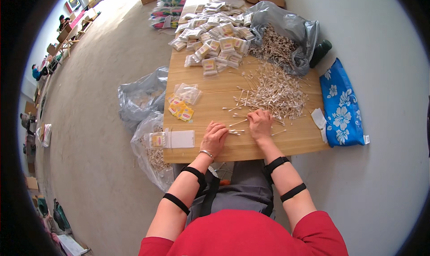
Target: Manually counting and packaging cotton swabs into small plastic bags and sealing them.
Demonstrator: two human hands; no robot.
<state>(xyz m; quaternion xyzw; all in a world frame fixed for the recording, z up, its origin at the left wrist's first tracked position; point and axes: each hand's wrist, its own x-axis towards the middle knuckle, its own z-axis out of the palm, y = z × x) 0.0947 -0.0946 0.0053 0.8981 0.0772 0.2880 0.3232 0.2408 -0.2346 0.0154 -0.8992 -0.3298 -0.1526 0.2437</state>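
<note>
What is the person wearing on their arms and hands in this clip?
Both hands are bare, with no gloves. The left hand has a thin silver bangle at the wrist. Each forearm carries two black elastic bands, one near the wrist and one nearer the elbow. Short red sleeves cover the upper arms. The right hand wears nothing.

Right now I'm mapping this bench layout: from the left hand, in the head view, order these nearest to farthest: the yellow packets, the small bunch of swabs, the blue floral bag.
From the left hand:
1. Small bunch of swabs, just to its right, between the two hands.
2. Yellow packets, ahead and to its left on the table.
3. Blue floral bag, far right, off the table's edge.
</note>
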